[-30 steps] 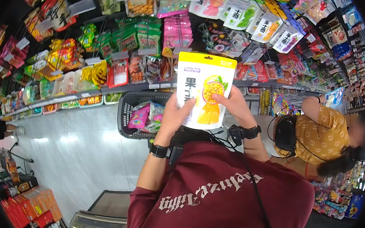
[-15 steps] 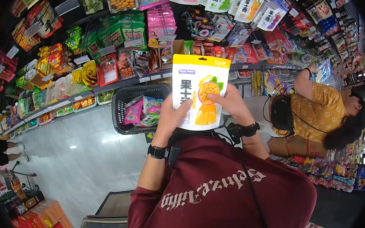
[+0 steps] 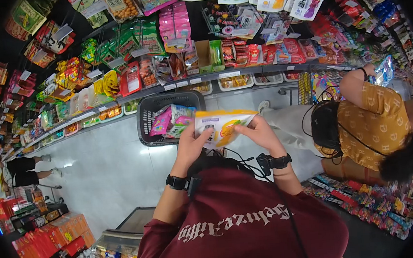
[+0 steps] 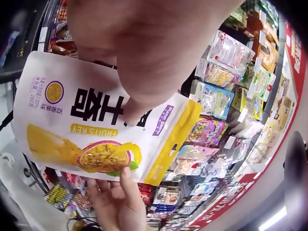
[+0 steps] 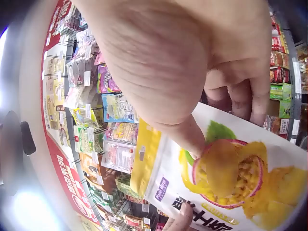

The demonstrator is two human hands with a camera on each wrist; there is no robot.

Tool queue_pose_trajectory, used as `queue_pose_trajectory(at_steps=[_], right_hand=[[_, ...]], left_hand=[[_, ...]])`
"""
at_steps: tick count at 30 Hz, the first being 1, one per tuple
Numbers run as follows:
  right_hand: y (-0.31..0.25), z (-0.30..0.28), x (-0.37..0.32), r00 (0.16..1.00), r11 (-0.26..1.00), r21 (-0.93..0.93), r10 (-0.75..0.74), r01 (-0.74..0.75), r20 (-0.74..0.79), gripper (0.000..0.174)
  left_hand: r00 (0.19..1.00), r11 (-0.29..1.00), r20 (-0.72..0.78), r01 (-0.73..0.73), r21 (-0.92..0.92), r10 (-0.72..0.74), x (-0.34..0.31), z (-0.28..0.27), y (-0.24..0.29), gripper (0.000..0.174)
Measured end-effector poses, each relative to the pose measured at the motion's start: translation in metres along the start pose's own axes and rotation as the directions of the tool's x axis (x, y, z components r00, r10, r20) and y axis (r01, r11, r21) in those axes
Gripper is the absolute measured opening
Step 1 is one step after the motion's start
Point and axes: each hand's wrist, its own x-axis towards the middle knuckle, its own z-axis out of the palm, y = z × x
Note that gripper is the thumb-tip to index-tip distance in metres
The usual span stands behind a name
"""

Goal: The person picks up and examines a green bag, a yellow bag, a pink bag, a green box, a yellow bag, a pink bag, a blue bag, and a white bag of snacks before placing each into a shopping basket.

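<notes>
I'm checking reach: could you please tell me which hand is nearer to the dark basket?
Left. The left hand, holding the left side of the pouch, is by the near right corner of the basket; the right hand, across the pouch, is farther right.

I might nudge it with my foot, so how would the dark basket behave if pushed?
The basket probably keeps its shape, as its slotted walls look stiff. Holding only some packets, it is likely light for its size, and may slide readily on the smooth-looking floor.
</notes>
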Motion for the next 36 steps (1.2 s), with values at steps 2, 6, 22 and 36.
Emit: queue_pose_trajectory(at_steps=[2, 6, 22, 36], right_hand=[[-0.002, -0.006, -0.008, 0.997, 0.996, -0.057, 0.072, -0.073, -0.023, 0.019], [0.025, -0.015, -0.005, 0.997, 0.995, -0.086, -0.053, 0.058, 0.055, 0.014], [0.035, 0.055, 0.087, 0.968, 0.927, -0.347, -0.054, 0.139, 0.244, 0.012], [0.088, 0.155, 0.219, 0.976, 0.808, -0.578, 0.020, 0.111, 0.217, 0.009]], left_hand=[[1.000, 0.989, -0.027, 0.007, 0.148, -0.003, -0.009, 0.001, -0.006, 0.032], [0.998, 0.928, -0.058, 0.023, 0.372, -0.002, -0.029, -0.006, -0.015, 0.036], [0.989, 0.887, -0.102, -0.052, 0.458, 0.111, -0.001, -0.094, -0.047, 0.014], [0.987, 0.781, -0.062, -0.078, 0.620, 0.147, 0.048, -0.239, -0.100, 0.015]])
